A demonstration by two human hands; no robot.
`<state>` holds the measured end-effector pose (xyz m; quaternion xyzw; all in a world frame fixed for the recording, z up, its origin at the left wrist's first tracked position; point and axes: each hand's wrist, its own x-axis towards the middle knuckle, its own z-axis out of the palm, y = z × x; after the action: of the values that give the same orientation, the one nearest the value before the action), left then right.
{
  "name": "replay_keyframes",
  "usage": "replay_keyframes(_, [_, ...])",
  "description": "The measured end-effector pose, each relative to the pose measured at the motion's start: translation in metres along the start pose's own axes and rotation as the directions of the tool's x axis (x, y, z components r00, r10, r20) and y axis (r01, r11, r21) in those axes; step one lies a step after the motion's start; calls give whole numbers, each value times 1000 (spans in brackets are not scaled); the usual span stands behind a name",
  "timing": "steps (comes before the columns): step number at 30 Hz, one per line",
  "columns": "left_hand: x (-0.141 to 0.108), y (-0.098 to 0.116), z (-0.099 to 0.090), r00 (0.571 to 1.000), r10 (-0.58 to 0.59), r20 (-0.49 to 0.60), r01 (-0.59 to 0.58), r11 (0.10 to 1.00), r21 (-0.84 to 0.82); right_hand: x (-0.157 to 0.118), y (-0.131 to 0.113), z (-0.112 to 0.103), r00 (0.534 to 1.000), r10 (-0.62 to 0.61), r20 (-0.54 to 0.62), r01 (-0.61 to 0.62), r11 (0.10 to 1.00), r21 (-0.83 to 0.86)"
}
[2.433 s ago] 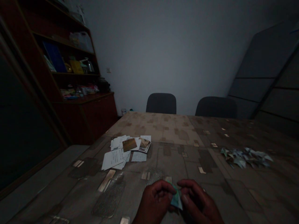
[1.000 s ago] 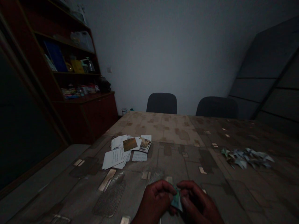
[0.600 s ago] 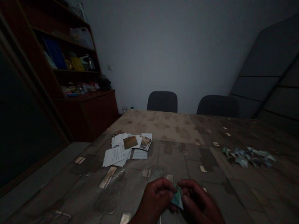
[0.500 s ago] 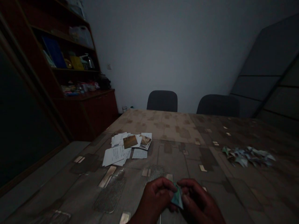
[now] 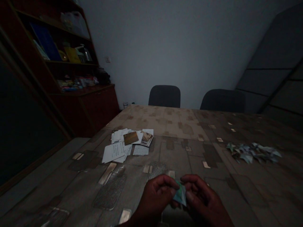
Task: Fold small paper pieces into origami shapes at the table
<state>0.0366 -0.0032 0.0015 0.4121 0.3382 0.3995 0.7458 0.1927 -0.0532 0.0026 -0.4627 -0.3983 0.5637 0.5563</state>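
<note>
Close to me, above the patterned tablecloth, is a small folded piece of blue-green paper (image 5: 180, 194). My left hand (image 5: 159, 194) pinches its left side between thumb and fingers. At its right edge, the thumb and fingers of my right hand (image 5: 204, 196) are curled in and hold it too. The fingers cover part of the paper, so its full shape is hidden. To the right lies a heap of crumpled or folded paper pieces (image 5: 253, 153), whitish and greenish, apart from my hands.
Printed sheets (image 5: 113, 152) and picture cards (image 5: 131, 138) lie in a loose pile at left on the table (image 5: 165, 118). Two dark chairs (image 5: 164, 96) stand behind its far edge. A reddish-brown cabinet (image 5: 97, 105) with filled shelves is at far left.
The view has tipped slightly downward, so the table and chairs sit higher in it. Between my hands, the paper shows a little more of its face. Both hands keep their hold.
</note>
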Motion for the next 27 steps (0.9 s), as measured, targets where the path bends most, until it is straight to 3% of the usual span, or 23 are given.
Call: replay_keyframes(27, [-2, 5, 7, 999, 23, -34, -22, 999, 43, 1, -5, 4, 1000, -16, -2, 16, 1000, -26])
